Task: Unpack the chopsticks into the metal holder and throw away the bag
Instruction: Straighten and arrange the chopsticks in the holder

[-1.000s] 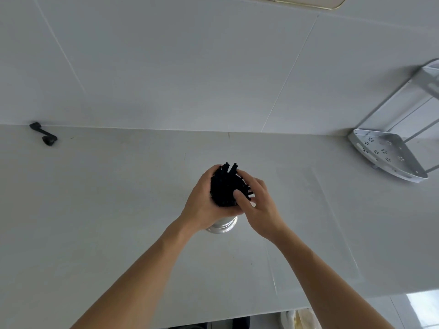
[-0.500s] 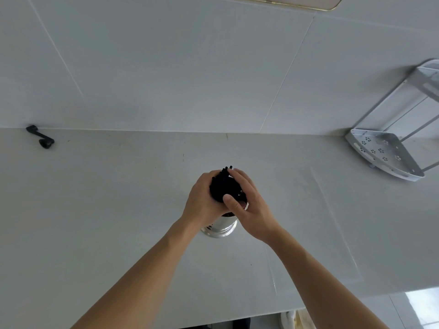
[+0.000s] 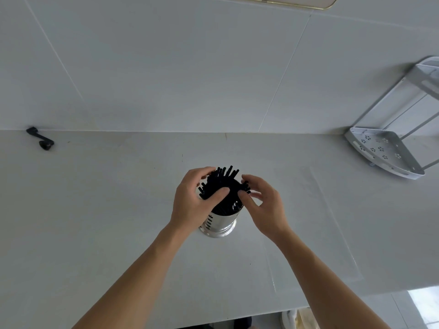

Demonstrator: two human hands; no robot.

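A bundle of black chopsticks [image 3: 223,186] stands fanned out in the shiny perforated metal holder [image 3: 219,224] in the middle of the white counter. My left hand [image 3: 190,205] wraps the bundle from the left, thumb pressed on its front and fingers over its top. My right hand [image 3: 266,205] is beside the bundle on the right, fingers spread, with only the fingertips touching the outer sticks. A clear plastic bag [image 3: 332,233] lies flat on the counter to the right of the holder, hard to see against the surface.
A small black crank-shaped part [image 3: 40,138] lies at the back left by the tiled wall. A white perforated corner rack [image 3: 384,150] stands at the back right. The counter's front edge [image 3: 237,317] runs just below my forearms.
Both hands were closed tightly round the chopstick tops. The right hand has since loosened and drawn slightly right, and the chopsticks have spread out in the holder.
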